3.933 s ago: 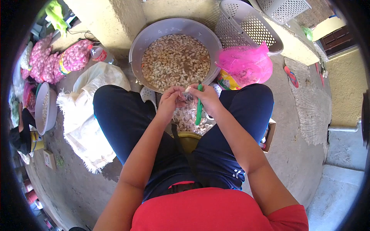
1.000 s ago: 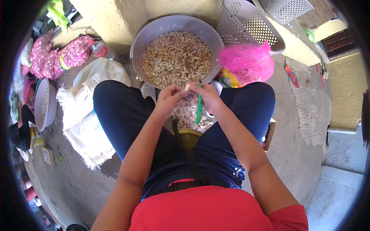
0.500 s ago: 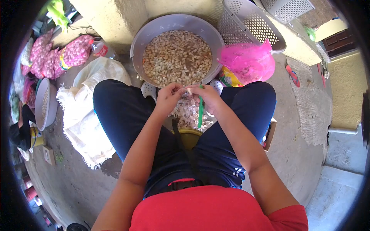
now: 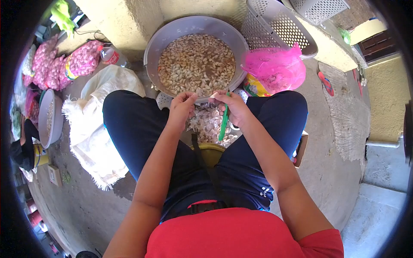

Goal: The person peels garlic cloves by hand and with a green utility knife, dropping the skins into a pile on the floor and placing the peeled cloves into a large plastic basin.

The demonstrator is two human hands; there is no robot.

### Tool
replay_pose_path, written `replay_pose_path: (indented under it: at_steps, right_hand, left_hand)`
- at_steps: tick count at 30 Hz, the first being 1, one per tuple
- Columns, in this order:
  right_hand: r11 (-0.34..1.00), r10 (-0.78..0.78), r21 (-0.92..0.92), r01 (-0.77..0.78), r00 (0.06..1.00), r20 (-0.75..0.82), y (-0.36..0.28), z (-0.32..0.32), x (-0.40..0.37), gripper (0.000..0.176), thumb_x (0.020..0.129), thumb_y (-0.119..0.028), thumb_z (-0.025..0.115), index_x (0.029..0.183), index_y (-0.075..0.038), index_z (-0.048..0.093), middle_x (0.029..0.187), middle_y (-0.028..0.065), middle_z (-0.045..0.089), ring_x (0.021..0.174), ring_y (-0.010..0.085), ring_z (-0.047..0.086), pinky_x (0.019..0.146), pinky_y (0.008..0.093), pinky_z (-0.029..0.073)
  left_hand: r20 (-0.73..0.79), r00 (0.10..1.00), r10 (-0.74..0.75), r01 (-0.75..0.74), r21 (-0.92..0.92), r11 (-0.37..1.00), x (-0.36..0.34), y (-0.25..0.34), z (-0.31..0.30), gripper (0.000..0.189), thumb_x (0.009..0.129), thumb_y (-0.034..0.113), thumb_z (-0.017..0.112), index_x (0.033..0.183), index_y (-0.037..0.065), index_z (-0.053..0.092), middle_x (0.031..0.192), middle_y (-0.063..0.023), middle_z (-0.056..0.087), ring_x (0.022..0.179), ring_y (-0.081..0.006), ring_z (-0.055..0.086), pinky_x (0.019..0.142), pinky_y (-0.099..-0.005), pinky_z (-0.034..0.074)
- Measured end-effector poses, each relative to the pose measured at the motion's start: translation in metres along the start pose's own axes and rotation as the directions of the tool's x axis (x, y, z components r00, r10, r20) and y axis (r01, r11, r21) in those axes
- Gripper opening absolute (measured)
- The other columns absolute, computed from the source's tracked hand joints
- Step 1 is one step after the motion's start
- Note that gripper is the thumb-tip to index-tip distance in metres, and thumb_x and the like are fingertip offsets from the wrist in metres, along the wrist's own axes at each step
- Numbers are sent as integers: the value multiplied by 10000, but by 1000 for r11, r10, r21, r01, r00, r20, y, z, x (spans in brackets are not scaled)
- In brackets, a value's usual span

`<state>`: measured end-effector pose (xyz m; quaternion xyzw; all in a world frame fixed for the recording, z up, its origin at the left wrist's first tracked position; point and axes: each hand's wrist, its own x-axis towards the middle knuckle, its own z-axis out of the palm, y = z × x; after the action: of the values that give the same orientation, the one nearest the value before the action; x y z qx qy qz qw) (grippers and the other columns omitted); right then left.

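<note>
My left hand [image 4: 181,107] is closed in a pinch, with what looks like a scrap of garlic skin [image 4: 198,91] at its fingertips. Just to the right, my right hand [image 4: 235,108] grips a green-handled knife [image 4: 223,124], its handle hanging down below the palm. A pale garlic clove [image 4: 214,95] is pinched at the same hand's fingertips. Both hands are apart, over the near rim of a grey basin [image 4: 234,36] that holds many garlic cloves [image 4: 198,64] in water. Underneath, loose garlic skins [image 4: 206,120] lie in a heap between my legs.
A pink plastic bag [image 4: 279,71] sits right of the basin, before a perforated grey basket [image 4: 275,26]. To the left are a white woven sack [image 4: 97,129], a soda bottle [image 4: 114,56], pink net bags of garlic [image 4: 84,58] and another basin [image 4: 53,127].
My hands have drawn apart, the left moving slightly left with the scrap of skin. The clove stays in my right fingertips, and the knife has tilted a little.
</note>
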<state>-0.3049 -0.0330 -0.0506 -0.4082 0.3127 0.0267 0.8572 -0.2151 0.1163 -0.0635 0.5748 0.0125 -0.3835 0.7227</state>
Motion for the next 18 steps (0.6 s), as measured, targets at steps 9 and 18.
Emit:
replay_pose_path:
  at_steps: [9,18]
  right_hand:
    - [328,-254,-925,192,961,109,9,-5,7,220,716,-191,639,883,-55,591,679,78,596,577,125,565,502,279,451]
    - [828,-519,-14,560,757,-397,-158,-83,23,142,786,-83,529,898,3,545,693,69,527,492,113,445,451,245,385]
  left_hand:
    - [37,999,3,-5,58,998,1,-1,-3,113,827,174,553,778,91,493,554,68,366,433,-23,334,378,-174,239]
    - [104,995,2,-20,168,986,-4,-1,-1,111,831,185,548,791,91,507,563,68,360,455,-27,316,396,-177,229]
